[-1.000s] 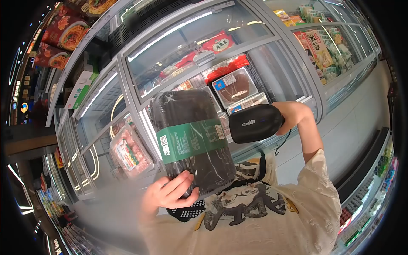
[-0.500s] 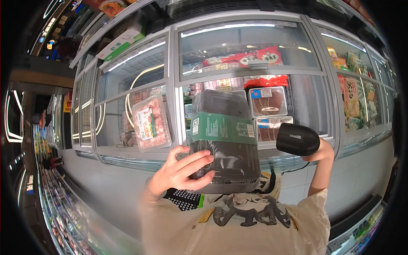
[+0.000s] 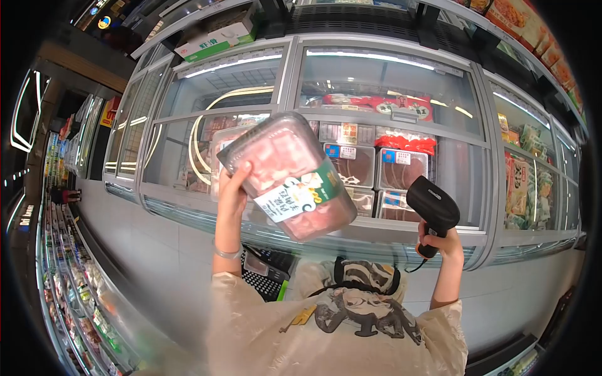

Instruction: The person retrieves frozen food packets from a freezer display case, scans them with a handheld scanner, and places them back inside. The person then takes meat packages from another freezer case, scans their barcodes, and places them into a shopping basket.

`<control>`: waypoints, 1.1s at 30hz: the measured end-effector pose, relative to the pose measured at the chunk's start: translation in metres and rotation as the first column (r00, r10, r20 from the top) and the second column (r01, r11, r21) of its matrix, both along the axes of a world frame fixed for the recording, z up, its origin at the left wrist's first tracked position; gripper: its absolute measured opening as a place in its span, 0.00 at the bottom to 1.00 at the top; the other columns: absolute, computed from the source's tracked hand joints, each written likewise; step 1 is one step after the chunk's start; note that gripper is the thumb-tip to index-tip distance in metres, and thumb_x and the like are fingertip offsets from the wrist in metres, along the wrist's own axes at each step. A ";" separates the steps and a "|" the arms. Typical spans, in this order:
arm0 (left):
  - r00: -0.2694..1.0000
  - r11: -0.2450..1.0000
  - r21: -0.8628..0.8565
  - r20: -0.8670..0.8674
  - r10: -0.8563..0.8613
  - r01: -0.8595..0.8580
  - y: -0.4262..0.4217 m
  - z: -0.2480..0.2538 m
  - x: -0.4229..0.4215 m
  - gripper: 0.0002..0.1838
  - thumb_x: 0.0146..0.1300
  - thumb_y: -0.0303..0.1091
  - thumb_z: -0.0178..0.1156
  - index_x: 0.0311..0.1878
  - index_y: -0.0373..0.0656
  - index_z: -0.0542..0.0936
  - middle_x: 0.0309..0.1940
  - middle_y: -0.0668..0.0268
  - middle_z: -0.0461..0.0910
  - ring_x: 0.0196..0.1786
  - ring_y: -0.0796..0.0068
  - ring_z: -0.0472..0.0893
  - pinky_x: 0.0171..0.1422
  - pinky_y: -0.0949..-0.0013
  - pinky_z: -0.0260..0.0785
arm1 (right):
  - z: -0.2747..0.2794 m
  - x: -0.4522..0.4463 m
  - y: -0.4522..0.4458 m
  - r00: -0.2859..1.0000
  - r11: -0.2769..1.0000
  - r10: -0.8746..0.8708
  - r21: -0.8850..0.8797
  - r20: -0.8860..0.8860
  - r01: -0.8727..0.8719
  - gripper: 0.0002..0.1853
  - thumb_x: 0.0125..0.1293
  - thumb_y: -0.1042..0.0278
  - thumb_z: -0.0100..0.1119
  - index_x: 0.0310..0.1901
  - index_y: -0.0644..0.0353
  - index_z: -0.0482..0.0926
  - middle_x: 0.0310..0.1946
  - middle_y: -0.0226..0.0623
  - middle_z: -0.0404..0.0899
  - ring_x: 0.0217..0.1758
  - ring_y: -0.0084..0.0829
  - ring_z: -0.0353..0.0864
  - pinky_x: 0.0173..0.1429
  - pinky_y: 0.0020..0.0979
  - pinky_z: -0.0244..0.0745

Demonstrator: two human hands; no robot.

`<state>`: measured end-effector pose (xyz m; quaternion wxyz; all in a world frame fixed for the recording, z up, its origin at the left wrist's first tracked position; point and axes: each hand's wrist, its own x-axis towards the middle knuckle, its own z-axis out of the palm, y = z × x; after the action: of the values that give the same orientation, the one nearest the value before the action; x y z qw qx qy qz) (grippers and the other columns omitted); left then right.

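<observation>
My left hand grips the left end of a plastic-wrapped meat tray, thumb over its clear lid. Pink meat pieces show through the lid, and a green and white label wraps round the middle. The tray is tilted in front of the freezer glass. My right hand is wrapped round the handle of a black barcode scanner, whose head is raised to the right of the tray. Partly hidden behind the tray, another meat pack shows at its left.
A chest freezer with sliding glass lids holds dark-red meat packs and red bags. A green-and-white carton stands on the shelf above. Below my left arm is a black basket. Stocked shelves run along the left.
The meat tray has been turned from its dark underside to its clear, meat-showing top and moved up and left. The scanner has tipped so its handle now shows.
</observation>
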<state>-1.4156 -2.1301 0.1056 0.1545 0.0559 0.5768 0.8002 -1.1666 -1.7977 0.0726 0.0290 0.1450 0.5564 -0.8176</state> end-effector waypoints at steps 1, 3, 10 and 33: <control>0.993 0.996 0.033 0.091 0.078 -0.082 -0.013 -0.009 -0.012 0.19 0.53 0.34 0.56 0.46 0.33 0.69 0.39 0.59 0.74 0.41 0.72 0.75 0.46 0.69 0.68 | -0.001 0.001 -0.001 1.000 0.999 -0.026 -0.038 0.013 0.026 0.28 0.37 0.86 0.54 0.46 0.64 0.66 0.25 0.36 0.70 0.24 0.24 0.69 0.28 0.24 0.66; 0.969 0.982 0.086 0.193 0.152 -0.171 -0.043 -0.021 -0.030 0.20 0.55 0.40 0.54 0.46 0.35 0.69 0.42 0.60 0.73 0.42 0.70 0.75 0.47 0.69 0.68 | -0.002 0.002 -0.003 0.997 0.994 -0.065 -0.089 0.028 0.067 0.28 0.36 0.86 0.53 0.46 0.64 0.66 0.25 0.37 0.70 0.23 0.24 0.69 0.27 0.24 0.65; 0.944 0.975 0.065 0.273 0.187 -0.212 -0.150 -0.053 -0.100 0.22 0.54 0.42 0.54 0.47 0.36 0.69 0.41 0.59 0.74 0.42 0.69 0.75 0.44 0.68 0.69 | -0.010 -0.010 -0.017 0.996 0.986 -0.082 -0.145 0.042 0.087 0.24 0.37 0.83 0.54 0.43 0.63 0.66 0.24 0.38 0.69 0.22 0.26 0.69 0.26 0.24 0.64; 0.906 0.988 -0.156 0.417 0.070 -0.004 -0.156 -0.113 -0.133 0.27 0.53 0.49 0.55 0.51 0.40 0.67 0.45 0.64 0.72 0.46 0.76 0.73 0.45 0.75 0.67 | -0.092 -0.271 -0.213 0.965 0.870 0.211 -0.479 0.153 -0.115 0.18 0.43 0.76 0.56 0.39 0.60 0.69 0.32 0.31 0.70 0.32 0.24 0.71 0.38 0.26 0.65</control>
<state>-1.5488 -2.2858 -0.0078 0.2639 -0.1410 0.5899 0.7499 -1.4374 -2.0102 -0.0196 0.1880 0.1675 0.3482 -0.9030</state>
